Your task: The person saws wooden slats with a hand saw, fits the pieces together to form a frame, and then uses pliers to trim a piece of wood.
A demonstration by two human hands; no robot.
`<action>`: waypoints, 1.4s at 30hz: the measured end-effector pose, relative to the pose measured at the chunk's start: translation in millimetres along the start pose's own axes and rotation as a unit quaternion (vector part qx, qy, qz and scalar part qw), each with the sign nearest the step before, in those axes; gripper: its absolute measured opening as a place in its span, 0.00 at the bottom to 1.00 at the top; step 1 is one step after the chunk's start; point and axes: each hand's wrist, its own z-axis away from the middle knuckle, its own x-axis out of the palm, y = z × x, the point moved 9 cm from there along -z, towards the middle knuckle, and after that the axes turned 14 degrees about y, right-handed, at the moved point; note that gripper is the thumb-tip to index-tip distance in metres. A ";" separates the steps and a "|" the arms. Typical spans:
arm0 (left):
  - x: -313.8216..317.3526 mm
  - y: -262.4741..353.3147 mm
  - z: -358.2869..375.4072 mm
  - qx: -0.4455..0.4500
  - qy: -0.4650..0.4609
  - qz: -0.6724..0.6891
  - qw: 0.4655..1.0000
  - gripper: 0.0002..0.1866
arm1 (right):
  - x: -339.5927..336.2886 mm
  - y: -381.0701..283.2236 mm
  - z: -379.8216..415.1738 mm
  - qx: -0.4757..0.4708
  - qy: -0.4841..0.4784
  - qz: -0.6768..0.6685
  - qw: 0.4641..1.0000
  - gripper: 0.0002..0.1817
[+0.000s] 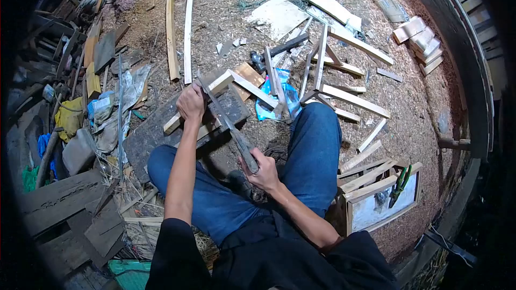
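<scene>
My right hand is closed around the grey handle of a handsaw, whose long narrow blade runs up and to the left across a wooden strip. Fingers of my left hand wrap over that strip, close beside the far end of the blade. Under the strip lies a dark, worn wooden block, between and in front of my knees. A second pale strip meets the first at a corner and slants down to the right.
Joined wooden frames lie ahead on ground strewn with wood shavings. Near my right knee, green-handled pliers rest on a framed box. Stacked wood blocks sit at far right. Scrap boards and a yellow bag clutter the left.
</scene>
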 end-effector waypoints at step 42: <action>-43.5 -2.2 40.5 0.052 -0.177 -0.025 0.982 0.19 | 118.7 5.7 -101.9 -0.263 -0.120 0.318 0.903 0.21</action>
